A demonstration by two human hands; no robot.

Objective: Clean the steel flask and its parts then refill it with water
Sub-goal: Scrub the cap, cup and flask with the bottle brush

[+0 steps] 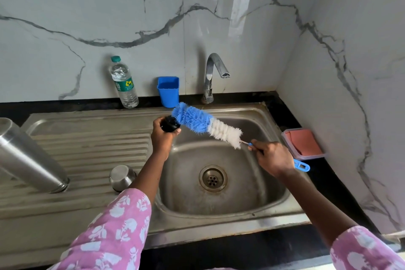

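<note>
Flask of steel lies tilted on the ribbed drainboard at the left of the sink, mouth toward the basin, with its steel cup upside down just beside it. Over the basin, the left hand is raised with fingers curled round the black stopper. The right hand grips the blue handle of a bottle brush, whose blue bristle tip touches the stopper while the white bristles point back toward the hand. Behind the sink on the table stand a plastic water bottle partly filled and a blue cup. A clear box at the right holds a reddish cloth.
</note>
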